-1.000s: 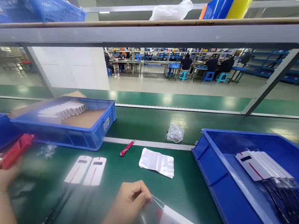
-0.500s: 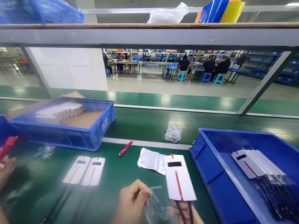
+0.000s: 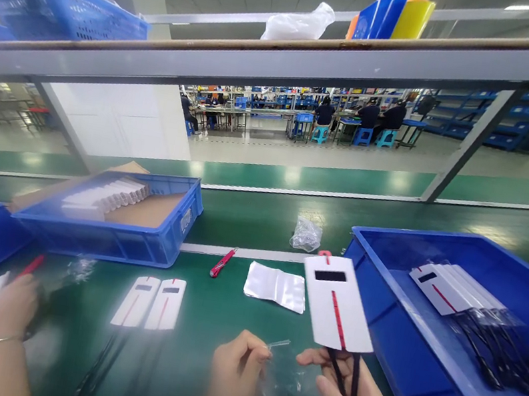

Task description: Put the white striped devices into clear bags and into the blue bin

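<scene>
My right hand [image 3: 353,395] is closed on the lower end of a white card-like sleeve [image 3: 340,305], where black cables [image 3: 341,373] come out. The sleeve has a dark window, a red stripe and a red tab on top, and it is tilted upright above the table. A clear plastic bag [image 3: 279,344] is pinched in my left hand [image 3: 241,363]; its lower part is blurred. Just beyond lies a stack of clear flat bags [image 3: 276,286]. Two similar white sleeves [image 3: 165,304] with cables lie left of my left hand.
A blue bin [image 3: 402,343] on the right holds several bagged sleeves [image 3: 462,292]. Another blue bin [image 3: 172,230] stands at back left. A red cutter [image 3: 222,262] and crumpled plastic [image 3: 306,234] lie on the table. A co-worker's hands [image 3: 2,310] hold a white piece and something red at far left.
My right hand has raised the sleeve slightly and moved it right, away from the stack of bags. My left hand stays nearly in place with the bag. The co-worker's hand has shifted right.
</scene>
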{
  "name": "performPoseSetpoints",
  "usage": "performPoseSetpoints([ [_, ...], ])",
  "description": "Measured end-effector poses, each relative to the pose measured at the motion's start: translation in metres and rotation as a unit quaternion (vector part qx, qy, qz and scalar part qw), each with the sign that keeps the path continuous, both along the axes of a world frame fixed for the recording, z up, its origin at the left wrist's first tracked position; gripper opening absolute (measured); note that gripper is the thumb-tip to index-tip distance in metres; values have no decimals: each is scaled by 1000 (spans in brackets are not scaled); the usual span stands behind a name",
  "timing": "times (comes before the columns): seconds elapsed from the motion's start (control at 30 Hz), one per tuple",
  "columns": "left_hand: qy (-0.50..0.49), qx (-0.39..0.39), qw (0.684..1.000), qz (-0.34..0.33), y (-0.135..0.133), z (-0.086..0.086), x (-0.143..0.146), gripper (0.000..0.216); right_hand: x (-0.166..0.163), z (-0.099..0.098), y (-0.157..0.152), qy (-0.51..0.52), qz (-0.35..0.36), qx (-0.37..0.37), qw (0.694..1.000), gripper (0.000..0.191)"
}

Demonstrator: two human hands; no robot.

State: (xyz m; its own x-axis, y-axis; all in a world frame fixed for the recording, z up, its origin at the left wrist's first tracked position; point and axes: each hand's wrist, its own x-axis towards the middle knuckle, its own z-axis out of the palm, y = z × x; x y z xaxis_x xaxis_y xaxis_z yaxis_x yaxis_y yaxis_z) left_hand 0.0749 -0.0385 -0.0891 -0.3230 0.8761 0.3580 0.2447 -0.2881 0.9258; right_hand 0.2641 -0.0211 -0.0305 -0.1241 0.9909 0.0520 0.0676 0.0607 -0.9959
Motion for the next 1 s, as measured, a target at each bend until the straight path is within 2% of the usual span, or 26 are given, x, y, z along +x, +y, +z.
performPoseSetpoints([
  [0.13, 6, 21, 999, -25, 3, 0, 3, 42, -7, 2, -1, 7, 74, -56, 996, 30],
  [0.27, 21, 0, 998, -51, 2, 13, 5, 49, -12, 3, -4, 55, 137, -104, 984, 43],
  [0.37, 37, -34, 997, -61, 1, 27, 4, 50, -14, 2, -5, 83, 155, -107, 979, 49],
  [0.47, 26, -65, 996, -60, 2, 35, 2, 52, -12, -1, -4, 39, 158, -95, 982, 52],
  [0.6, 11, -99, 992, -81, 4, 36, 3, 54, -6, 2, 2, -6, 190, -90, 978, 33],
  [0.7, 11, -116, 989, -92, 4, 36, 4, 55, 1, 12, 7, -67, 218, -45, 973, 15],
  [0.73, 7, -123, 987, -100, 4, 37, 4, 55, 3, 16, 9, -88, 218, -31, 971, 16],
  [0.83, -55, -152, 976, -148, 5, 39, 3, 58, 8, 27, 10, -109, 223, -31, 968, 19],
  [0.93, -156, -196, 947, -202, 6, 42, 2, 62, 7, 35, 8, -81, 248, -51, 964, 33],
  [1.0, -186, -217, 934, -213, 7, 44, 2, 65, 7, 39, 7, -65, 245, -54, 966, 37],
])
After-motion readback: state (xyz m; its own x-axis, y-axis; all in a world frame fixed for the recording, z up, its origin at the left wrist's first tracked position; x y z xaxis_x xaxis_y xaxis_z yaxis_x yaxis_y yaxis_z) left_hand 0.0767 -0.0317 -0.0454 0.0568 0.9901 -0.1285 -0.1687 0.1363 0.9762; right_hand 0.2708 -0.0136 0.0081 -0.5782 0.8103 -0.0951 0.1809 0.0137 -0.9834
